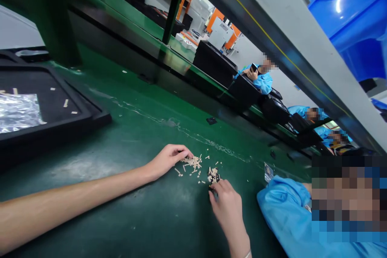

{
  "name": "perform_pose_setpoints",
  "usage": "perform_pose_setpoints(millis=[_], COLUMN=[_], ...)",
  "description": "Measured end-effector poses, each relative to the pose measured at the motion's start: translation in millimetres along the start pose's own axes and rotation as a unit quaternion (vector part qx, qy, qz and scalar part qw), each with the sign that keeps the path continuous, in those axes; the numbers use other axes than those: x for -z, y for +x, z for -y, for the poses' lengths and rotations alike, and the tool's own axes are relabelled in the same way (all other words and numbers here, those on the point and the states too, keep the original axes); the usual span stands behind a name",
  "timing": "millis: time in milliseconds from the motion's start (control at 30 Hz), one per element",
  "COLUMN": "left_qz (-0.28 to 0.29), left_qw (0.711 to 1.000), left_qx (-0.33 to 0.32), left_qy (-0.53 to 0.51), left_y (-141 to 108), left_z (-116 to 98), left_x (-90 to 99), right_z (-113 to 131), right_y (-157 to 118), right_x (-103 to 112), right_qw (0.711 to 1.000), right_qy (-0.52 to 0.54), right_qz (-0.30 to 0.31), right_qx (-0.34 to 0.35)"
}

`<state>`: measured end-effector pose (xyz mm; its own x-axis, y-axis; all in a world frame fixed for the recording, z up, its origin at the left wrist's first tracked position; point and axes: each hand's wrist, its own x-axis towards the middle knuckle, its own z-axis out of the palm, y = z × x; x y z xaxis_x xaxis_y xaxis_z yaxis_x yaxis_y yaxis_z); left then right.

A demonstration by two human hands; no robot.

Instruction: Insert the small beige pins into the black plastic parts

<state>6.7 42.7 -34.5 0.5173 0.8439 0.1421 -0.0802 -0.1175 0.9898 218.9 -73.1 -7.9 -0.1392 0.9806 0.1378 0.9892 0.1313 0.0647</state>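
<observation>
My left hand (167, 160) reaches in from the left, its fingertips resting at the edge of a loose pile of small beige strips (192, 163) on the green bench mat (121, 193). A second heap of the same strips (213, 175) lies just to the right, mixed with dark bits. My right hand (226, 205) comes up from the bottom of the view, right below that heap. Its fingertips pinch a small dark item (213, 192), too small to identify. Whether my left fingers hold any strips cannot be seen.
A co-worker's blue sleeve (287, 217) is close on the right. A black tray (45, 100) at the left holds foil (18, 113) and several strips. A blue plastic bin (350, 28) and a metal beam (281, 36) are above. Blue-clad workers sit further along.
</observation>
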Motion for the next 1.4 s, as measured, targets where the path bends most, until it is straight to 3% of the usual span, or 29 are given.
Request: perform_pose_setpoints(millis=[167, 333, 433, 567, 700, 833, 1100, 1233, 1333, 1400], left_qz=[-0.036, -0.008, 0.032, 0.078, 0.087, 0.092, 0.119, 0.095, 0.078, 0.078], left_qw=[0.997, 0.989, 0.980, 0.978, 0.991, 0.995, 0.989, 0.989, 0.989, 0.987], left_qx=[-0.029, -0.073, -0.102, -0.105, -0.038, 0.024, 0.082, 0.109, 0.107, 0.098], left_qy=[0.056, 0.131, 0.168, 0.165, 0.091, 0.029, -0.016, -0.031, -0.071, -0.101], left_y=[-4, -11, -12, -10, -7, -6, -6, -4, -2, 0], left_z=[-5, -8, -6, -3, -4, -5, 3, 5, 7, 9], left_x=[-0.2, -5.5, -10.0, -11.6, -9.6, -8.6, -8.2, -9.1, -8.7, -7.8], right_z=[1, 0, 2, 15, 29, 36, 37, 27, 6, -9], right_y=[3, 8, 20, 47, 63, 61, 56, 52, 43, 34], right_x=[-2, 3, 0, -9, -15, -19, -19, -8, 4, 9], right_qw=[1.000, 0.980, 0.926, 0.831, 0.790, 0.763, 0.802, 0.805, 0.859, 0.906], right_qy=[-0.006, 0.165, 0.337, 0.530, 0.591, 0.625, 0.572, 0.562, 0.475, 0.370], right_qz=[-0.023, -0.016, 0.022, 0.068, 0.076, 0.052, 0.026, -0.012, 0.000, 0.059], right_qx=[0.018, -0.106, -0.167, -0.158, -0.143, -0.160, -0.168, -0.187, -0.192, -0.198])
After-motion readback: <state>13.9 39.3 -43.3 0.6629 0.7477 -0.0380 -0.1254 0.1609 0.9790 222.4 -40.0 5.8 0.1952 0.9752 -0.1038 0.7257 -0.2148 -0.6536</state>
